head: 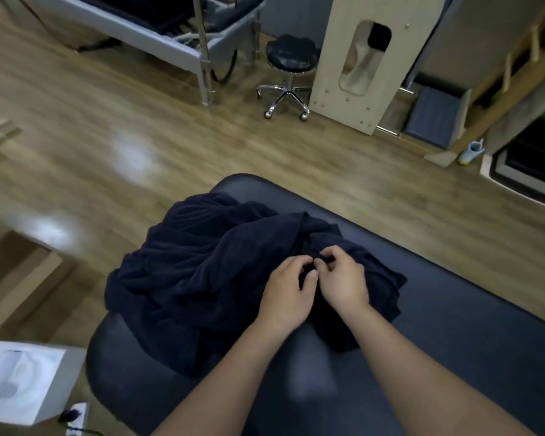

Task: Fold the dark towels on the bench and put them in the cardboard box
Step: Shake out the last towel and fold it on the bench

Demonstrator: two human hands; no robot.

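You are pinching a fold of the dark towels (202,272) with your left hand (288,291) and right hand (342,283), fingers curled close together, while the heap is lying crumpled on the bench (453,341) and the cardboard box (22,278) is sitting on the floor to your left. The cloth is looking soft, limp and light, so you are probably wanting a hem corner in each hand.
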